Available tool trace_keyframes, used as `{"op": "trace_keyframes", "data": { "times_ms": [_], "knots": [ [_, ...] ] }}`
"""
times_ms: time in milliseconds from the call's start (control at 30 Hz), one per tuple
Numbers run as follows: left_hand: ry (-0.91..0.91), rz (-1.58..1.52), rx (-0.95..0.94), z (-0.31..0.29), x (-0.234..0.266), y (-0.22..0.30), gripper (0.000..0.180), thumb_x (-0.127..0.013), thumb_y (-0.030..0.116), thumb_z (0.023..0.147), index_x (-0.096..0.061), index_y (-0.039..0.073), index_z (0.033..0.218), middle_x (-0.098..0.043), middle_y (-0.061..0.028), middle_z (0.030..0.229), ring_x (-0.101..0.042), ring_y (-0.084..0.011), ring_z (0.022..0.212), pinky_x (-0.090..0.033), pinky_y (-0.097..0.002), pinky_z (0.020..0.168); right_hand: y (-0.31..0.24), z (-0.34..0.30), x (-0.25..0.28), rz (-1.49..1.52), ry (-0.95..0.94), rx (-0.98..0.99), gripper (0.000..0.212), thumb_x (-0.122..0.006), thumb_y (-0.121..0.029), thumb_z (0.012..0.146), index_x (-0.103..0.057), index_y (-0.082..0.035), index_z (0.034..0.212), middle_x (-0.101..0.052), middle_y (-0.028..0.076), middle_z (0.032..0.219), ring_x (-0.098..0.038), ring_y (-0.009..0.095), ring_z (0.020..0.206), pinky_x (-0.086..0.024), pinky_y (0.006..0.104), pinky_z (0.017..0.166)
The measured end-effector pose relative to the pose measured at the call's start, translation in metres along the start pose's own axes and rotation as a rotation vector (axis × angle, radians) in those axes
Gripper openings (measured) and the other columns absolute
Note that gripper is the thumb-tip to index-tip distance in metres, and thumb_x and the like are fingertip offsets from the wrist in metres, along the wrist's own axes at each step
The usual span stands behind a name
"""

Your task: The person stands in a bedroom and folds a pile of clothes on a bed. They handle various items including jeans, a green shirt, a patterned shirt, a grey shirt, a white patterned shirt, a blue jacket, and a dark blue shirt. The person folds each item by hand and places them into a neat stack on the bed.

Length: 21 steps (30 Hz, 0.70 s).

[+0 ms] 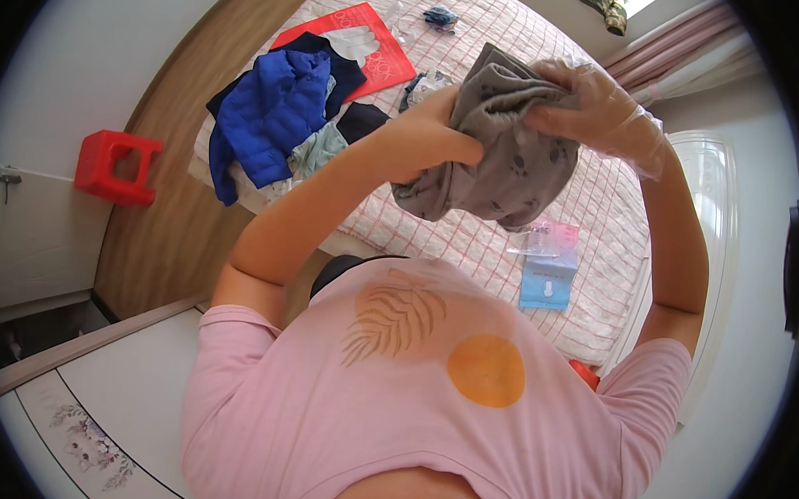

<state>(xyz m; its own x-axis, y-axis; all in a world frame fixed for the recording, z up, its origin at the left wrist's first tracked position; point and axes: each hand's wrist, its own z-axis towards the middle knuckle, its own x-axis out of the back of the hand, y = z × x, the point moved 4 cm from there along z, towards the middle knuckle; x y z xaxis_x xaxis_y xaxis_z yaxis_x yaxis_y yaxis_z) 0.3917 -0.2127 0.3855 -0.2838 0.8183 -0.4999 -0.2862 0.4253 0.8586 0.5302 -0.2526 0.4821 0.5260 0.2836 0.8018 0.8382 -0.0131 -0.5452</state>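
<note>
A grey garment with small dark prints is held up over the bed, bunched and folded at its top. My left hand, bare, grips its left side with the thumb lying across the front. On the other side my right hand wears a loose clear plastic glove and pinches the upper edge between thumb and fingers. What kind of garment it is, I cannot tell. Below it on the bed lie a pink-and-blue packet and a crumpled clear plastic wrapper.
A checked sheet covers the bed. At the left lie a blue puffer jacket, dark clothes and a pale green cloth. Behind them is a red bag. A small blue bundle sits farther back. A red stool stands on the floor.
</note>
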Motion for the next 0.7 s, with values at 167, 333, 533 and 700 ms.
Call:
{"op": "trace_keyframes", "data": {
  "times_ms": [167,333,533,700],
  "knots": [
    [0.256,0.719,-0.158,-0.004,0.036,-0.069,0.063,-0.069,0.008,0.064,-0.035,0.005,0.118,-0.057,-0.0124,0.097,-0.056,-0.0187,0.091,-0.045,-0.0316,0.080,0.040,-0.001,0.000,0.096,0.220,-0.080,0.037,-0.064,-0.025,0.077,-0.059,0.001,0.102,-0.061,0.007,0.083,-0.055,0.013,0.079,-0.043,0.0248,0.075],
    [0.512,0.592,-0.228,-0.012,0.079,-0.154,0.047,-0.063,-0.002,0.070,-0.042,0.002,0.113,-0.056,-0.0100,0.097,-0.055,-0.0133,0.091,-0.045,-0.0267,0.079,0.076,-0.026,0.020,0.449,0.294,-0.039,0.032,-0.062,-0.018,0.080,-0.057,0.000,0.107,-0.056,0.005,0.101,-0.054,0.011,0.093,-0.042,0.0209,0.081],
    [0.443,0.500,-0.315,-0.002,0.096,-0.150,0.012,-0.053,-0.007,0.069,-0.054,-0.001,0.079,-0.058,-0.0099,0.076,-0.056,-0.0181,0.069,-0.043,-0.0246,0.064,0.119,-0.067,0.034,0.759,0.534,-0.056,0.044,-0.062,-0.017,0.078,-0.050,0.000,0.117,-0.054,0.006,0.108,-0.052,0.012,0.098,-0.041,0.0223,0.084],
    [0.000,1.056,-0.136,-0.019,0.067,-0.151,0.010,-0.047,-0.008,0.061,-0.051,-0.001,0.067,-0.054,-0.0157,0.070,-0.051,-0.0313,0.062,-0.041,-0.0296,0.058,0.125,-0.098,0.054,0.693,0.496,-0.095,0.050,-0.063,-0.022,0.075,-0.049,-0.001,0.119,-0.057,0.005,0.104,-0.053,0.013,0.096,-0.039,0.0239,0.085]
  ]
}}
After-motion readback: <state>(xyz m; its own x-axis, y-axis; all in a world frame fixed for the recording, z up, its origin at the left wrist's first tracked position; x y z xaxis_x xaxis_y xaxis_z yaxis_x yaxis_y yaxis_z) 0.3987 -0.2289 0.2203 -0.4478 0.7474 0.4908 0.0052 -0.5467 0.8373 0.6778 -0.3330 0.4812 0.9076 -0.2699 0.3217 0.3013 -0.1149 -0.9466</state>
